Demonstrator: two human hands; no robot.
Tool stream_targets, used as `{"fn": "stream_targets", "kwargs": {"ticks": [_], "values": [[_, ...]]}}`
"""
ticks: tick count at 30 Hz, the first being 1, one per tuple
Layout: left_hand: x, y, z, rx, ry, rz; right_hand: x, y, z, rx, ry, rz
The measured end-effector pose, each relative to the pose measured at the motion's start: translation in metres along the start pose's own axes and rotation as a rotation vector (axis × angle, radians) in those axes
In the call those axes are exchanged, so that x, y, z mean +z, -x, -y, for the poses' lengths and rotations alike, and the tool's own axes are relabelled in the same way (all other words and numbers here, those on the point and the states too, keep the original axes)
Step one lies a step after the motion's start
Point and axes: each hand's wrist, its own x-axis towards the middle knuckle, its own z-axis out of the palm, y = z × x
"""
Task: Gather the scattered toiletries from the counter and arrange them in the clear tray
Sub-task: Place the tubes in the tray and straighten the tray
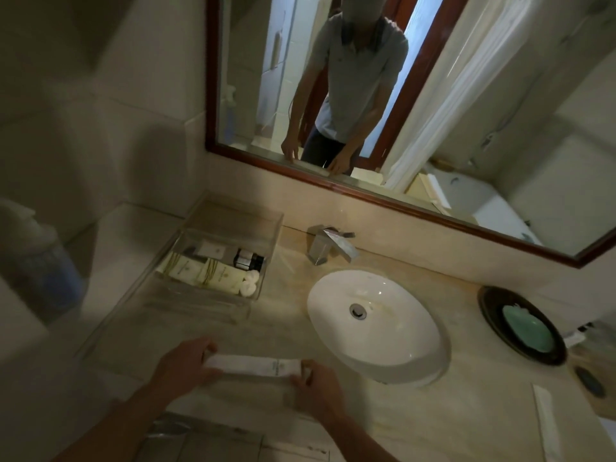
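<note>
A long white packet (255, 365) lies across the counter's front, held at both ends. My left hand (181, 366) grips its left end and my right hand (316, 385) grips its right end. Behind it, at the back left of the counter, stands the clear tray (263, 221). Inside the tray lie cream boxes (203, 270), a small dark bottle (248, 260), a white card and white cotton pieces (250, 283). Another long white packet (546, 421) lies at the counter's front right.
A white oval sink (376, 325) sits right of the tray, with a chrome tap (328, 245) behind it. A dark round dish with green soap (521, 325) is at far right. A framed mirror (213, 95) hangs above. A blue-labelled bottle (46, 275) stands at far left.
</note>
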Motion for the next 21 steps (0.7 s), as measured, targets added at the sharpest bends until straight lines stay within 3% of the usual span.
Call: {"fn": "stream_targets", "kwargs": {"ticks": [8, 21], "values": [[-0.012, 0.000, -0.013, -0.073, -0.087, 0.024, -0.003, -0.008, 0.008, 0.161, -0.292, 0.008], [-0.040, -0.016, -0.007, -0.095, -0.093, 0.143, -0.002, -0.031, 0.001, 0.213, -0.305, 0.062]]}}
